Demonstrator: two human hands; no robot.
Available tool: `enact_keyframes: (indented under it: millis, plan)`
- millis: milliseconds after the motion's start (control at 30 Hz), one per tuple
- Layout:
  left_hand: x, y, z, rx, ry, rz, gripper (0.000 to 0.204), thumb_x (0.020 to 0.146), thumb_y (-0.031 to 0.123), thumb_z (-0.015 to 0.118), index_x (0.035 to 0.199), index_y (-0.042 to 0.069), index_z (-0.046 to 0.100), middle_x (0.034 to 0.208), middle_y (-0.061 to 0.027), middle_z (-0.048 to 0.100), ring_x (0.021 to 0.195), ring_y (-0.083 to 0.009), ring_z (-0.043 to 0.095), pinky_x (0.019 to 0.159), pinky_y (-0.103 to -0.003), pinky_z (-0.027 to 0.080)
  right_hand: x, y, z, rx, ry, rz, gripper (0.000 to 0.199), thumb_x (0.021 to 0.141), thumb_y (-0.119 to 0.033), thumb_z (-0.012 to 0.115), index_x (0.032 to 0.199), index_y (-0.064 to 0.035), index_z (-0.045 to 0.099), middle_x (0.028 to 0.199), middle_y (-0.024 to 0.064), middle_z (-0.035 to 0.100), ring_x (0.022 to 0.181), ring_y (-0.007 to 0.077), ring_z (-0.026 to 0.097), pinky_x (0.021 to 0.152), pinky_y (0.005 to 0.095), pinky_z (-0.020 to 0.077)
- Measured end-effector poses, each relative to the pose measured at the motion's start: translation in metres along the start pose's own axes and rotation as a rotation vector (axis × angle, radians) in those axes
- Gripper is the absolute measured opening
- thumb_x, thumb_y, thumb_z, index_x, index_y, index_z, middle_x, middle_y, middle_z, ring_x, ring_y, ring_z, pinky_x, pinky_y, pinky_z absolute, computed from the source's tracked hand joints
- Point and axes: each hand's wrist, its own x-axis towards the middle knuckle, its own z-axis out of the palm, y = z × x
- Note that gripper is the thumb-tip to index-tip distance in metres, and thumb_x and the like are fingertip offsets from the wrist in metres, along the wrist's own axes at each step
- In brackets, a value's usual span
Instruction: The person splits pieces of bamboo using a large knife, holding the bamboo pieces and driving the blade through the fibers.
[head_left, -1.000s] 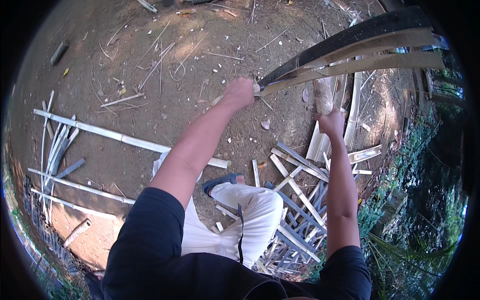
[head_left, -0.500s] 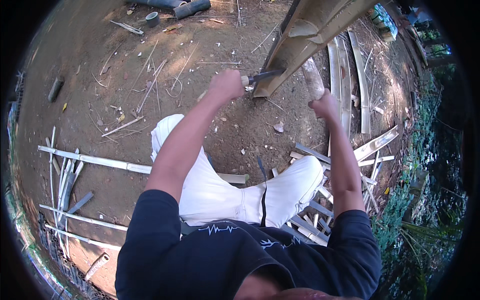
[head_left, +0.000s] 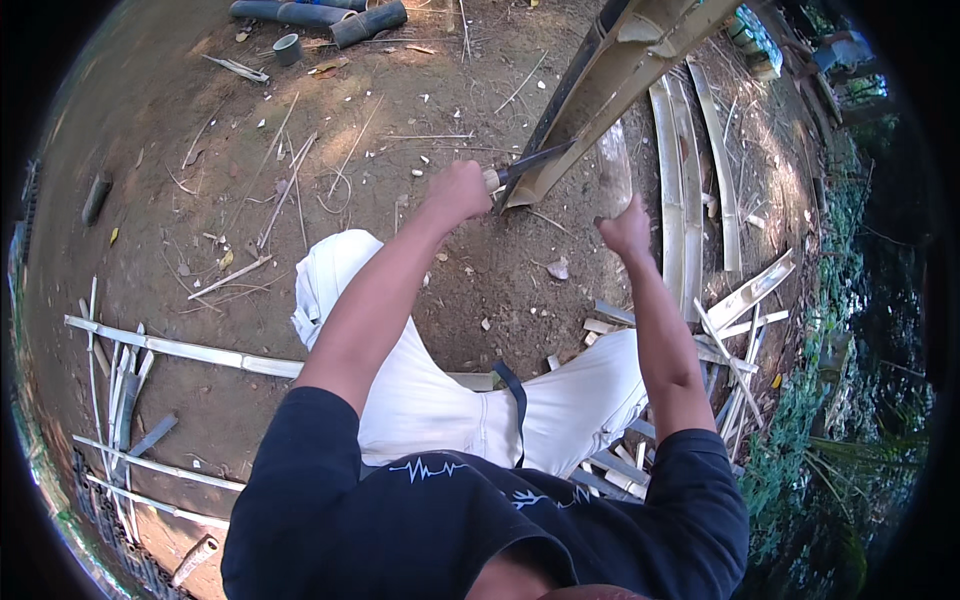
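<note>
A long split bamboo pole (head_left: pixel 625 75) slants from the upper edge of the view down to the bare dirt ground (head_left: pixel 200 180), its lower end resting in the soil just ahead of the person's knees. Everything else is placed from this pole.

To the left of the pole the ground lies mostly open, scattered only with thin twigs and chips; far to the upper left lie dark pipes (head_left: pixel 320 15) and a small cup (head_left: pixel 287 48). To the right of the pole, bamboo slats (head_left: pixel 680 170) lie side by side close to it, and more cut strips (head_left: pixel 735 310) crowd the ground below them, so that side is tight. Well to the lower left of the pole, long pale strips (head_left: pixel 180 350) stretch across the dirt beside a bundle of thin sticks (head_left: pixel 120 390).

The left hand (head_left: pixel 458 190) sits just left of the pole's lower end, its fingers wrapped tight around the handle of a knife (head_left: pixel 525 165). The dark blade reaches right and touches the pole's edge near its foot.

The right hand (head_left: pixel 627 230) hangs just below and right of the pole's end, fingers curled into a fist. Whether it grips anything cannot be told; it looks apart from the pole.

The person's white trousers (head_left: pixel 420 390) spread below the pole's foot.
</note>
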Motion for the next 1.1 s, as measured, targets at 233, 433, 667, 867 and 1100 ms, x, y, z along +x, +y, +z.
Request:
enact_keyframes:
  millis: [233,433,667,867,1100]
  plan:
    - [0.032,-0.024,0.007,-0.138,-0.088,-0.055,0.033,0.076,0.014,0.072,0.105,-0.001,0.073,0.108,-0.0248,0.071,0.101,-0.0385,0.071,0.089,-0.046,0.056,0.062,-0.056,-0.114,0.087,0.193,0.086,0.063,0.070,-0.020,0.083,0.123,-0.0024,0.055,0.098,0.0170,0.072,0.087,0.0293,0.072,0.078,0.0398,0.0566]
    - [0.037,-0.024,0.015,-0.022,-0.026,-0.014,0.030,0.075,0.015,0.073,0.100,-0.002,0.074,0.103,-0.0251,0.072,0.100,-0.0373,0.071,0.088,-0.045,0.056,0.056,-0.039,-0.053,0.488,0.515,0.139,0.063,0.074,-0.006,0.079,0.126,0.0017,0.044,0.096,0.0190,0.068,0.080,0.0248,0.069,0.065,0.0355,0.0575]
    - [0.030,-0.037,0.030,0.065,-0.109,-0.049,0.029,0.077,0.015,0.073,0.101,-0.001,0.075,0.108,-0.0219,0.072,0.102,-0.0371,0.071,0.089,-0.044,0.057,0.033,-0.007,-0.016,-0.391,-0.478,0.070,0.052,0.070,-0.018,0.073,0.117,-0.0048,0.052,0.098,0.0259,0.071,0.093,0.0435,0.070,0.082,0.0527,0.0551]
    - [0.031,-0.047,0.037,0.024,-0.057,-0.021,0.029,0.081,0.016,0.069,0.102,-0.004,0.073,0.105,-0.0254,0.072,0.100,-0.0380,0.071,0.088,-0.046,0.057,0.071,-0.036,-0.077,0.469,0.335,0.191,0.036,0.076,-0.013,0.078,0.102,-0.0034,0.054,0.086,0.0116,0.069,0.081,0.0222,0.070,0.070,0.0348,0.0555]
    - [0.030,-0.047,0.037,0.011,-0.087,-0.003,0.029,0.081,0.016,0.070,0.105,0.000,0.073,0.110,-0.0227,0.072,0.104,-0.0372,0.070,0.090,-0.045,0.056,-0.022,0.016,0.077,-0.329,-0.500,0.232,0.058,0.074,-0.021,0.072,0.125,-0.0033,0.049,0.109,0.0294,0.068,0.102,0.0462,0.067,0.092,0.0501,0.0540]
